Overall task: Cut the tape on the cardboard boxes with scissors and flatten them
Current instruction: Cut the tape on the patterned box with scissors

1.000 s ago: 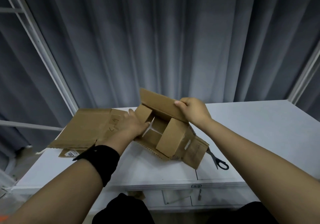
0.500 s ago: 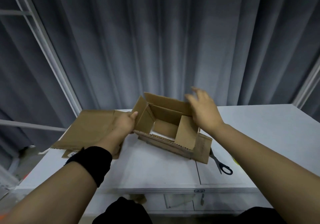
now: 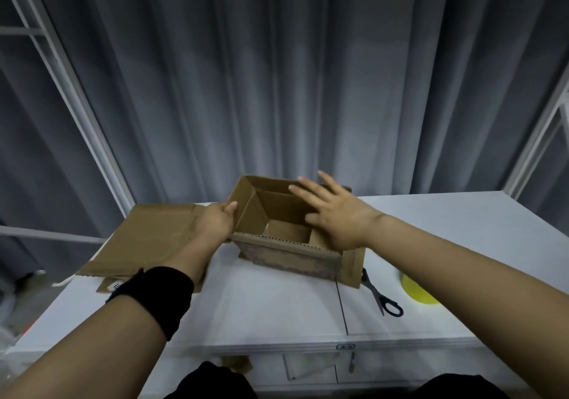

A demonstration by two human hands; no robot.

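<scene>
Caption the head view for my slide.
Left hand grips the open brown cardboard box, right hand spread above it; black-handled scissors lie alongside.

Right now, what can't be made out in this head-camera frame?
Head view:
Scissors: blade tips hidden behind the cardboard box flap.
Yellow object: mostly covered by the right forearm; unidentifiable.
Label on the flattened cardboard: cut off by the black wristband, unreadable.
Left hand: fingers hidden behind the box wall.
</scene>
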